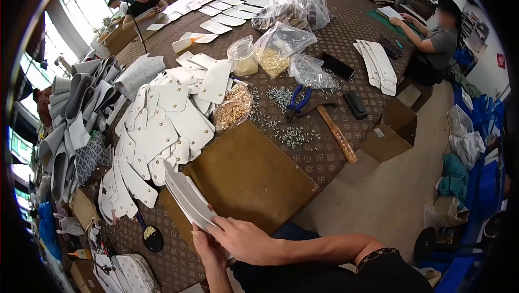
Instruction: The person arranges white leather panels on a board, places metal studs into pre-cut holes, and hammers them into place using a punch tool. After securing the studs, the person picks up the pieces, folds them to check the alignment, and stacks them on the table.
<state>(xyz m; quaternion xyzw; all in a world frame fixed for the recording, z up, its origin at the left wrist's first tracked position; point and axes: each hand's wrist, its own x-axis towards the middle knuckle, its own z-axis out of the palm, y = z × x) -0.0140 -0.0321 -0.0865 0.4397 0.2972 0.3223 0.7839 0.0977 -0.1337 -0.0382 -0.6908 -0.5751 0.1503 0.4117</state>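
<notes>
My left hand (pixel 208 254) and my right hand (pixel 243 237) are both closed on the near end of a thin stack of white cut leather pieces (pixel 188 198). The stack is held on edge over the near corner of a brown work board (pixel 254 177). A big loose pile of the same white pieces (pixel 162 125) lies just beyond, left of the board. An open bag of brass rivets (pixel 232 108) sits at the board's far edge, with silver rivets (pixel 292 136) scattered beside it.
A wooden-handled hammer (pixel 336 133) and blue pliers (pixel 297 101) lie right of the rivets. A jar (pixel 243 58) and plastic bags (pixel 281 44) stand further back. Grey pieces (pixel 75 114) are heaped at the left. Cardboard boxes (pixel 386 141) sit on the floor. A seated person (pixel 438 41) works at the right; others (pixel 140 2) at the far end.
</notes>
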